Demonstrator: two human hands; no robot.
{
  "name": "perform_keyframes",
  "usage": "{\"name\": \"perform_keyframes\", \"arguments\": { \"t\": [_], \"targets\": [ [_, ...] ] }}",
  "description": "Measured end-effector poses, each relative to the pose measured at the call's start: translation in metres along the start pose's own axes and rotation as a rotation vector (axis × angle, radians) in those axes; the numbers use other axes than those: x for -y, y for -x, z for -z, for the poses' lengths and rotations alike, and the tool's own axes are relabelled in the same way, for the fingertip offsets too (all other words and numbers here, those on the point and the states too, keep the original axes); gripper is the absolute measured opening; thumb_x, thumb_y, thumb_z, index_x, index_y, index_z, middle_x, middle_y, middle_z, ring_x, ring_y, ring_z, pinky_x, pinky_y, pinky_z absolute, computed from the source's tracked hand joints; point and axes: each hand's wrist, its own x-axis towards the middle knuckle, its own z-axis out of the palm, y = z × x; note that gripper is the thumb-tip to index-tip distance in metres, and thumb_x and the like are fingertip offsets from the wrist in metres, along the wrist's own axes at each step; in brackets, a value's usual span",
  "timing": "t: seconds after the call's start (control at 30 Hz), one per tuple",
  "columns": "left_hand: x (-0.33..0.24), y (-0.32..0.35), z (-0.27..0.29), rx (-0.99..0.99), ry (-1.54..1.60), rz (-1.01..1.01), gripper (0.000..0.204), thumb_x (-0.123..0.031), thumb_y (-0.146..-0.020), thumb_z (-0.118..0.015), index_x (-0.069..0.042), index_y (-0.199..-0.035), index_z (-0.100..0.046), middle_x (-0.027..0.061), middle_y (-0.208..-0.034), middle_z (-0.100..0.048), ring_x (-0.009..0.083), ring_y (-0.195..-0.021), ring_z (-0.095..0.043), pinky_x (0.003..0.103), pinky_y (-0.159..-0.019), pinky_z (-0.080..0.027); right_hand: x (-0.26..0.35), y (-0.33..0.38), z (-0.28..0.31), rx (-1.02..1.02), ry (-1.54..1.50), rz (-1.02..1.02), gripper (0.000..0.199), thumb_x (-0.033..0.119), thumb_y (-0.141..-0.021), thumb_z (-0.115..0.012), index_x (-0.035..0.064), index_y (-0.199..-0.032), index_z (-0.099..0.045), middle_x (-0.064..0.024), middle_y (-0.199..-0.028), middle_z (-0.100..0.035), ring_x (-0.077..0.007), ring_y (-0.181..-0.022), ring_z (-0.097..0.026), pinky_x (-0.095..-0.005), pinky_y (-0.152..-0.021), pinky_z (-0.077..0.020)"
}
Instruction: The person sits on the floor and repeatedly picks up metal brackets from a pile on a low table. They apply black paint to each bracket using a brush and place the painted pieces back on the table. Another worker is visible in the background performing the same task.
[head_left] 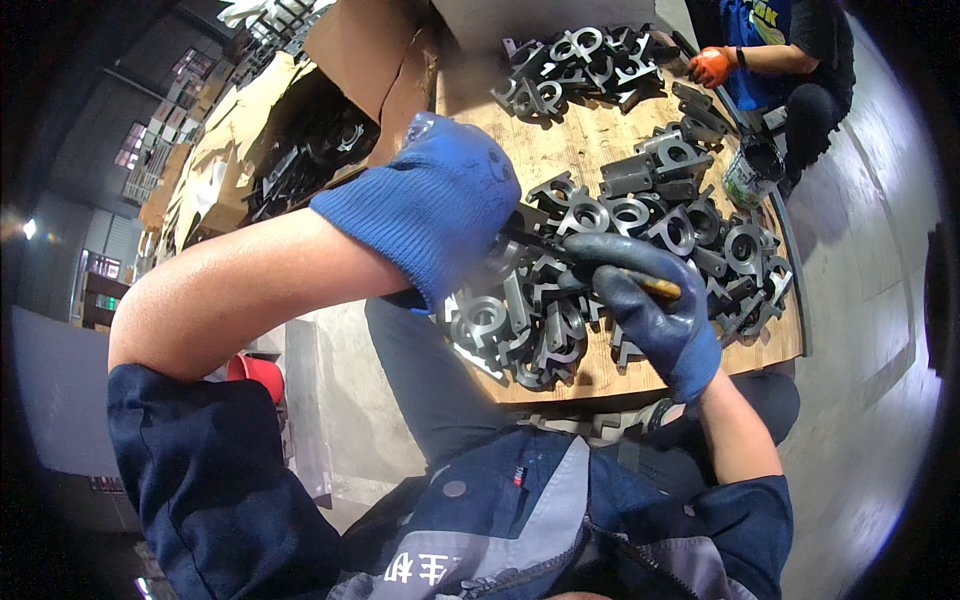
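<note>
My left hand (440,205), in a blue knit-cuffed glove, is raised over the near left of the wooden table. Its back hides most of its fingers, which curl round a dark metal part (528,238) that shows only in part. My right hand (652,318), in a blue glove with a dark coated palm, is closed round a thin tool with a yellow-brown handle (655,285). The tool's working end points toward the part and is too dark to make out. Below and beyond both hands lie many metal brackets (628,214) with round holes.
A can (752,172), dark inside, stands by the table's right edge. More brackets (575,65) are heaped at the far end. Another person's orange-gloved hand (712,66) is at the far right. Cardboard boxes (365,55) with dark parts stand left of the wooden tabletop (545,145).
</note>
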Motion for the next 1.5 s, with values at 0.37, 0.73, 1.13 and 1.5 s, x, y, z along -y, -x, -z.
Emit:
{"name": "perform_keyframes", "arguments": {
  "t": [0.37, 0.73, 1.13, 1.5],
  "targets": [
    [-0.004, -0.006, 0.018, 0.352, 0.198, 0.031, 0.032, -0.032, -0.078, -0.068, -0.006, -0.096, -0.073, 0.0149, -0.087, -0.070, 0.0284, -0.082, -0.069, 0.036, -0.073, -0.056, -0.009, -0.004, -0.013, 0.178, 0.223, 0.120, 0.047, 0.006, -0.074, -0.060, 0.0044, -0.120, -0.064, -0.0163, -0.113, -0.068, -0.0300, -0.102, -0.067, -0.0380, -0.092, -0.0496],
    [-0.005, -0.006, -0.014, 0.236, 0.367, 0.007, 0.029, -0.034, -0.078, -0.072, -0.005, -0.076, -0.069, 0.0119, -0.072, -0.065, 0.0259, -0.072, -0.067, 0.039, -0.064, -0.051, -0.016, -0.003, -0.013, 0.205, 0.231, 0.145, 0.045, 0.013, -0.076, -0.060, 0.0031, -0.120, -0.064, -0.0182, -0.113, -0.067, -0.0335, -0.102, -0.066, -0.0399, -0.090, -0.0510],
    [-0.007, -0.010, -0.015, 0.225, 0.253, -0.031, 0.014, -0.019, -0.079, -0.066, -0.006, -0.080, -0.070, 0.0112, -0.073, -0.066, 0.0249, -0.073, -0.067, 0.038, -0.062, -0.049, -0.012, -0.004, -0.016, 0.169, 0.268, 0.182, 0.043, 0.009, -0.075, -0.060, 0.0036, -0.118, -0.064, -0.0194, -0.103, -0.068, -0.0347, -0.094, -0.067, -0.0408, -0.084, -0.0523],
    [-0.007, -0.012, -0.006, 0.313, 0.198, -0.021, 0.047, -0.049, -0.078, -0.064, -0.005, -0.090, -0.074, 0.0146, -0.083, -0.070, 0.0272, -0.080, -0.069, 0.035, -0.071, -0.055, -0.015, -0.006, -0.019, 0.198, 0.383, 0.295, 0.062, 0.003, -0.061, -0.064, 0.0100, -0.123, -0.063, -0.0155, -0.106, -0.068, -0.0357, -0.099, -0.065, -0.0439, -0.089, -0.0506]
  ]
}}
